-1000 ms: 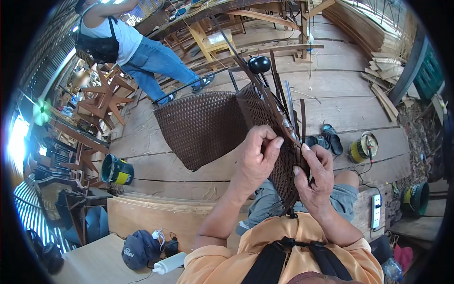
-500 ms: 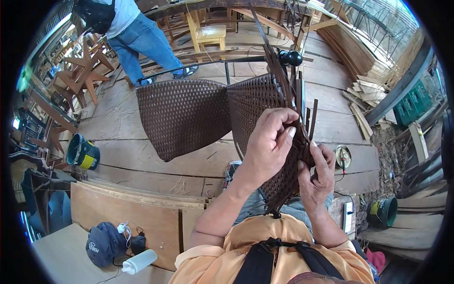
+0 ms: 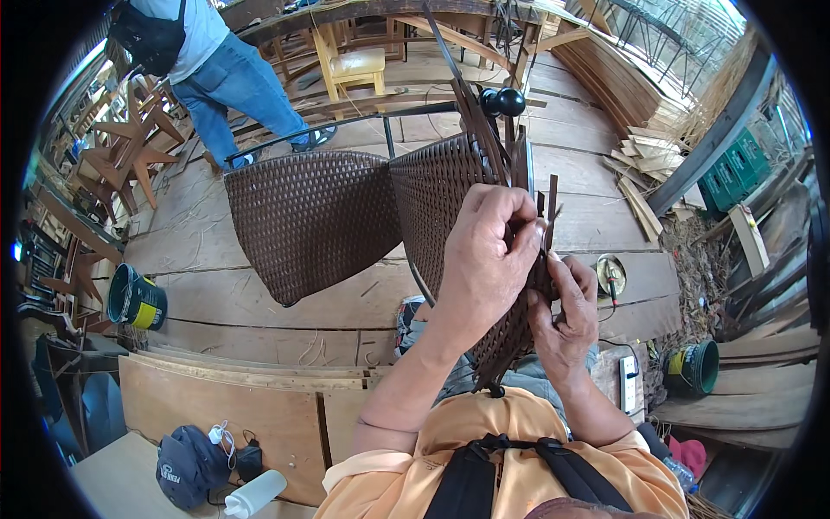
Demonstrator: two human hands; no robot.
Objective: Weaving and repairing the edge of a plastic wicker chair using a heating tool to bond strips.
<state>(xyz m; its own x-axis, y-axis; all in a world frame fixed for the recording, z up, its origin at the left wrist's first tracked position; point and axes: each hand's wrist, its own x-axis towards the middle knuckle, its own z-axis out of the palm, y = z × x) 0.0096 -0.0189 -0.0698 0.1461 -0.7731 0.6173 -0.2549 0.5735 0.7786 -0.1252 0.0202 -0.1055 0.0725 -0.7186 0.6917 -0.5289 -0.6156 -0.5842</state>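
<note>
We hold the dark woven chair frame (image 3: pixel 432 208) upright over our lap, above the plank floor (image 3: pixel 259 294); our left hand (image 3: pixel 488 251) has its fingers pinched shut on a loose weaving strip (image 3: pixel 546 203) at the panel's edge, and our right hand (image 3: pixel 566 316) grips the weave just below. If that pinch slackens, we judge the springy strip could slip back out of the weave. The green bucket (image 3: pixel 134 298) at the floor's left edge and another green bucket (image 3: pixel 696 368) to the right hide their contents.
</note>
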